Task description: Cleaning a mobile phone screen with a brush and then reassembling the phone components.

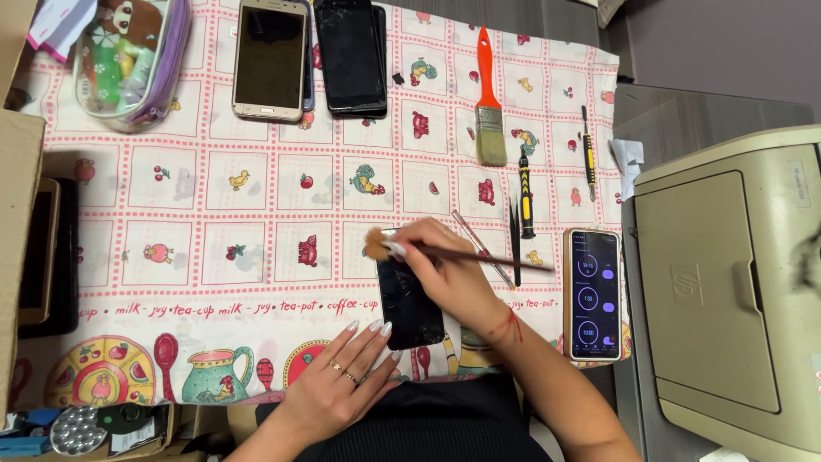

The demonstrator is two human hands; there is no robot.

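From the head camera, your right hand [449,269] pinches a thin, dark-handled brush [462,253] between thumb and fingers, its soft tan bristles up at the top edge of a dark phone [409,304] that lies flat on the patterned tablecloth [214,188] right in front of you. The handle runs out to the right, past your knuckles. Your left hand [338,381] lies flat, fingers spread and released, their tips at the phone's lower left corner, pressing beside it; rings show on two fingers.

Just right of your right hand you have a second phone [592,295] with its screen lit, showing round dials. Between the two phones lie a thin clear rod [483,248] and black tweezers [515,239], near each other. Above them stands a row of tools: a yellow-and-black screwdriver [526,192], a slimmer screwdriver [588,154] farther right, and a flat paintbrush with an orange handle [487,98].

At the top edge, a gold-framed phone [269,56] and a stack of black phones [351,56] lie side by side. A clear zip pouch [128,60] sits in the top left corner. Off the cloth on your right stands a beige printer [727,282]; a cardboard box [21,222] runs along your left.
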